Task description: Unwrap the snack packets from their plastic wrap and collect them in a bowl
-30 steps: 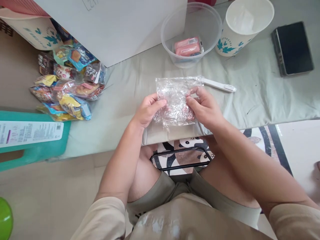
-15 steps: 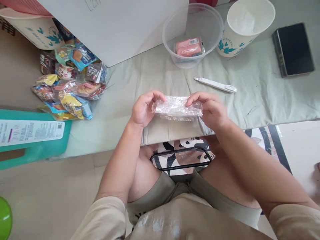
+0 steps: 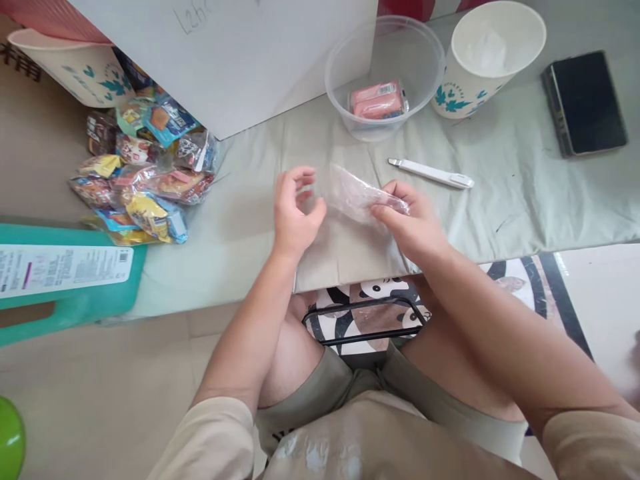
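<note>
Between thumb and fingers, my right hand (image 3: 413,220) pinches one end of a clear plastic wrapper (image 3: 357,197), whose free end points up and to the left. My left hand (image 3: 299,210) is just left of the wrapper and apart from it, fingers curved and spread from the thumb, with nothing in it. Beyond my right hand lies a white utility knife (image 3: 433,173) on the cloth. Farther back, a clear plastic bowl (image 3: 385,127) holds pink packets (image 3: 377,100).
A paper cup (image 3: 465,87) with clear plastic inside stands right of the bowl, beside a black phone-like box (image 3: 585,103). At left are a pile of wrapped snacks (image 3: 145,167), another paper cup (image 3: 85,73), a white box (image 3: 250,60) and a teal container (image 3: 120,287).
My left hand has let go of the wrapper and moved slightly away from it. The wrapper, previously held level by both hands, now slants from my right hand alone.
</note>
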{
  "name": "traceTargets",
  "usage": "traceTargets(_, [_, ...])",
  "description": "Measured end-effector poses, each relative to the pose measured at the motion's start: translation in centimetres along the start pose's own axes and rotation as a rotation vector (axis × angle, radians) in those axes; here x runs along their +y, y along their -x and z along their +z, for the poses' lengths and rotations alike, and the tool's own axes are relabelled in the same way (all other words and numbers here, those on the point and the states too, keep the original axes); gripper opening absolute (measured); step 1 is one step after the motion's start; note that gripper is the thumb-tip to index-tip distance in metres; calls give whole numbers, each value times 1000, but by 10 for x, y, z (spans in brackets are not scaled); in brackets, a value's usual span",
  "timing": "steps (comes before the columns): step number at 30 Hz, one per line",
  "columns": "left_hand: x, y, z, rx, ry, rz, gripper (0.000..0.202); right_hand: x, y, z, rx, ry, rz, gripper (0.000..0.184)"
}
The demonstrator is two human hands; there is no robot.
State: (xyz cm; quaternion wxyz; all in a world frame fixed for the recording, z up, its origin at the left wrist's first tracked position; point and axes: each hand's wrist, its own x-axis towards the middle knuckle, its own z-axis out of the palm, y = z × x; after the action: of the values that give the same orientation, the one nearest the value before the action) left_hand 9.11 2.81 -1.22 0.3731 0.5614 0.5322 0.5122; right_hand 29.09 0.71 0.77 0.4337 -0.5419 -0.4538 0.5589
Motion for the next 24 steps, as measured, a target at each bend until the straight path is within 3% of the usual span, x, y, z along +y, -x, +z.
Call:
traceTargets(2, [2, 4, 6, 66, -78, 105, 24, -2, 3, 3, 73, 86, -130, 16])
traceTargets(4, [6, 10, 14, -97, -47, 149, 30, -3, 5, 6, 61, 93, -207, 14])
traceTargets(7, [10, 16, 27, -406, 118, 45, 55, -2, 8, 10, -37, 5, -196, 13])
traceTargets(9, [9, 16, 34, -453, 227, -70, 61, 0, 7, 10, -96, -88, -171, 17])
traceTargets(11, [8, 15, 37, -395, 309, -155, 61, 2, 5, 8, -78, -144, -161, 19])
traceTargets(15, [8, 11, 39, -337, 427, -278, 56, 4, -2, 1, 105, -59, -211, 36])
traceTargets(17, [9, 10, 39, -340, 418, -275, 55, 4, -4, -2, 40, -33, -205, 36])
traceTargets(19, [9, 10, 40, -300, 357, -235, 54, 3, -5, -3, -20, -16, -178, 23])
traceTargets(21, [7, 11, 41, -242, 293, -223, 52, 2, -6, -3, -5, -7, -159, 14])
traceTargets(24, [5, 11, 39, -133, 259, -257, 54, -3, -8, -4, 2, -107, -131, 19])
